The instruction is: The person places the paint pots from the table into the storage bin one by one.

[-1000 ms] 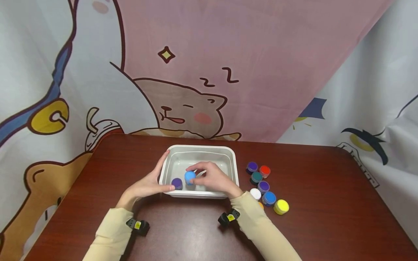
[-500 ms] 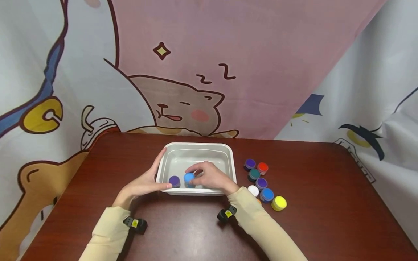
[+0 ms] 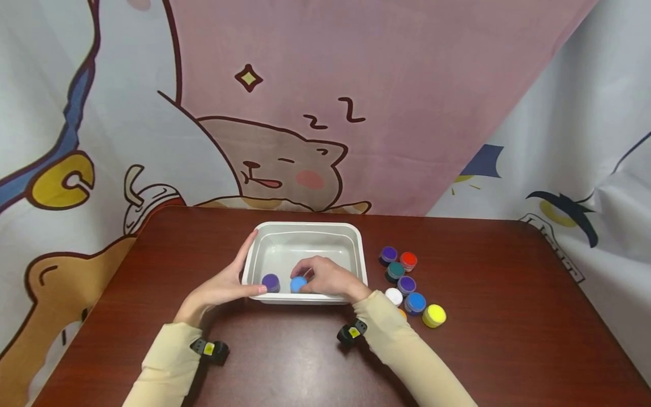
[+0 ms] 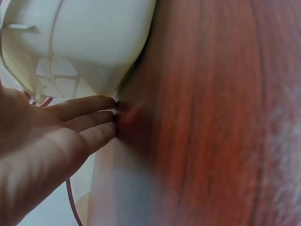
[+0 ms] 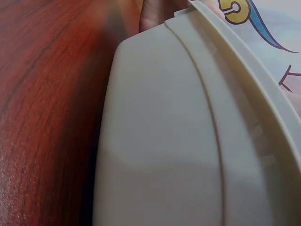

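Observation:
A white plastic tub (image 3: 304, 225) stands on the table. My left hand (image 3: 224, 288) spreads around its left front corner, thumb over the front rim, forefinger along the left side. In the left wrist view, the other fingers (image 4: 91, 107) extend straight beside the tub's lower wall. Inside the tub, my right hand (image 3: 328, 278) pinches a small paint pot with a light blue lid (image 3: 298, 284), low near the front wall. Left of it sits a purple-lidded paint pot (image 3: 271, 282), close to the left thumb. The tub's outer wall (image 5: 160, 117) hides the right hand's fingers in the right wrist view.
To the right of the tub, several paint pots stand in a loose cluster, among them red (image 3: 408, 260), green (image 3: 395, 272), white (image 3: 394, 295), blue (image 3: 415, 303) and yellow (image 3: 434, 315). An orange one is partly hidden by the right sleeve (image 3: 386, 316). A printed curtain (image 3: 407, 113) hangs behind the table.
The light blue pot has gone down and slightly right inside the tub with my right hand. My left hand keeps its place at the tub's corner. The head view has shifted slightly.

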Motion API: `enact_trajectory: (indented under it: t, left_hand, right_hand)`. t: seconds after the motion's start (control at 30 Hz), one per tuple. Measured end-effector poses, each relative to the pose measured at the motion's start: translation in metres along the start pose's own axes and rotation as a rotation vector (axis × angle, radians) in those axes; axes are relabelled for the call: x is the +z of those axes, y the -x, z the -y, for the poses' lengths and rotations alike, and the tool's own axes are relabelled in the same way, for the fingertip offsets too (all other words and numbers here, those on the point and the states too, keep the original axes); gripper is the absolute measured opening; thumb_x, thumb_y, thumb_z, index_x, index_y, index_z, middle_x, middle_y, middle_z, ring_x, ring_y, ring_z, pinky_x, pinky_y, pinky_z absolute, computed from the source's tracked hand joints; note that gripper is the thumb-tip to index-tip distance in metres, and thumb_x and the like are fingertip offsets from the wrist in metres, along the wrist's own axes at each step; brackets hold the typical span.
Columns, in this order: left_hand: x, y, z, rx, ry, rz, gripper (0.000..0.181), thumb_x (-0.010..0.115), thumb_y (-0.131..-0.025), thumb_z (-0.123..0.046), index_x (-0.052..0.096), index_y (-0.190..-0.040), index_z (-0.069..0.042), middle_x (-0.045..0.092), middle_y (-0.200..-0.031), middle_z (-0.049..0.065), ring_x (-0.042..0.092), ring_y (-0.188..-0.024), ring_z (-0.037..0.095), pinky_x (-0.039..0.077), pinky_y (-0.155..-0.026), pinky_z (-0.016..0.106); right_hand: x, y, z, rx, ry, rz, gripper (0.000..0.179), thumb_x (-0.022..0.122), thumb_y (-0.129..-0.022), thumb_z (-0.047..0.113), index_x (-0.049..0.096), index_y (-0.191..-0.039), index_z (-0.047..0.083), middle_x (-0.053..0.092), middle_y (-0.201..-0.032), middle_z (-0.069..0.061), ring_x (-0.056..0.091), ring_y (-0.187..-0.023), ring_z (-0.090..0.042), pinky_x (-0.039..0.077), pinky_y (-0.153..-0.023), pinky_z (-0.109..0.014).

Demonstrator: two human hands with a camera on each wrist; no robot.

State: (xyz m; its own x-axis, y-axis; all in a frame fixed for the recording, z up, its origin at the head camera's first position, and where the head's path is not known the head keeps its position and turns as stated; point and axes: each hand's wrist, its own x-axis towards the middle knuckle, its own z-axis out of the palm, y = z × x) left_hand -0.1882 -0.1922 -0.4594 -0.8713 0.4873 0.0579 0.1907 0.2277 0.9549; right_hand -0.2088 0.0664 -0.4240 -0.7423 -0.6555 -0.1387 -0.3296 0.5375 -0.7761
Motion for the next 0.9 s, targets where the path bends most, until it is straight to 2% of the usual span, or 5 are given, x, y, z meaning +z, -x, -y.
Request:
enact_trajectory:
  t: [0.2,0.37,0.53,0.77,0.9]
  left_hand:
    - [0.000,0.000,0.000,0.003,0.015,0.001,0.117,0.081,-0.078,-0.023,-0.007,-0.155,-0.028,-0.004,-0.159,0.014,0.016,-0.136,0.037,0.018,-0.105,0.060]
    - [0.000,0.000,0.000,-0.009,0.042,0.009,0.116,0.081,-0.079,-0.023,-0.007,-0.155,-0.030,-0.004,-0.159,0.014,0.015,-0.136,0.037,0.017,-0.105,0.061]
    - [0.000,0.002,0.002,-0.021,0.045,0.003,0.115,0.080,-0.079,-0.023,-0.006,-0.155,-0.033,-0.004,-0.159,0.014,0.015,-0.136,0.038,0.018,-0.105,0.061]
    - [0.000,0.001,0.001,-0.020,0.022,-0.001,0.115,0.080,-0.080,-0.022,-0.007,-0.155,-0.032,-0.005,-0.159,0.013,0.011,-0.138,0.035,0.013,-0.106,0.061]
    - [0.000,0.000,0.000,-0.021,0.008,-0.003,0.116,0.080,-0.079,-0.023,-0.008,-0.155,-0.030,-0.007,-0.159,0.012,0.008,-0.139,0.035,0.011,-0.107,0.062]
  right_hand:
    - [-0.001,0.001,0.000,-0.021,-0.061,-0.062,0.025,0.072,-0.081,0.007,0.068,-0.105,0.001,0.068,-0.095,-0.006,0.061,-0.088,-0.016,0.047,-0.080,-0.026]
    - [-0.004,0.007,0.002,-0.107,-0.142,-0.166,0.022,0.069,-0.084,0.005,0.067,-0.105,-0.003,0.067,-0.099,-0.014,0.060,-0.089,-0.018,0.050,-0.083,-0.028]
    - [-0.011,0.019,0.004,-0.162,-0.185,-0.212,0.022,0.067,-0.086,0.005,0.066,-0.105,-0.005,0.067,-0.102,-0.018,0.061,-0.091,-0.020,0.052,-0.081,-0.033]
    - [-0.024,0.042,-0.003,-0.148,-0.214,-0.277,0.022,0.067,-0.089,0.007,0.067,-0.108,-0.004,0.067,-0.103,-0.017,0.062,-0.091,-0.019,0.051,-0.082,-0.041]
    - [-0.033,0.059,-0.006,-0.113,-0.229,-0.338,0.020,0.067,-0.089,0.005,0.068,-0.108,-0.001,0.067,-0.104,-0.017,0.062,-0.091,-0.020,0.052,-0.081,-0.037]
